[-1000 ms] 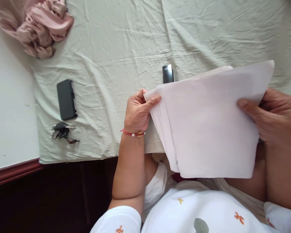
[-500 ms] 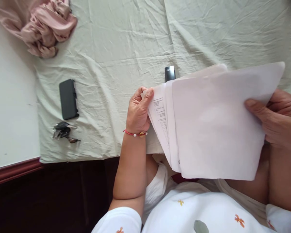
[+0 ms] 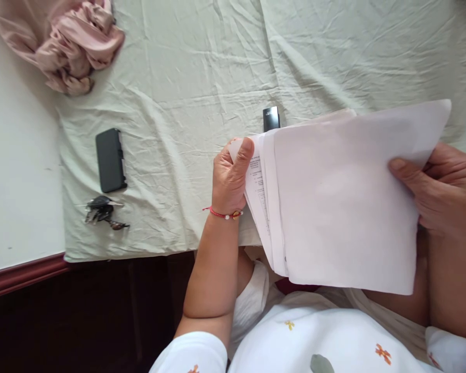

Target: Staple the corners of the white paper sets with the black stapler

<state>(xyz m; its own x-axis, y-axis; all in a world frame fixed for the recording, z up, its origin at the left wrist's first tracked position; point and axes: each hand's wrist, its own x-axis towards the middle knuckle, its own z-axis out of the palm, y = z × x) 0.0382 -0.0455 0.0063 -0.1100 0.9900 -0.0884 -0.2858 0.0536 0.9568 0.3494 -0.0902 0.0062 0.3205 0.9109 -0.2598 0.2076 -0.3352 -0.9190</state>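
A fanned sheaf of paper in both my hands

My left hand (image 3: 230, 178) pinches the smooth sheets (image 3: 345, 202) at their corner, thumb now pressed higher; my right hand (image 3: 438, 194) grips the opposite edge, above the wrinkled cloth (image 3: 202, 67)-covered surface, small black case (image 3: 271, 119) beyond.

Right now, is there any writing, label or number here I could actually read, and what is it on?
Nothing can be read.
Printed lines on the sheet pinched by the left hand: too small and blurred.
Small mark on the black device: unreadable.
Phone and keys: no text visible.
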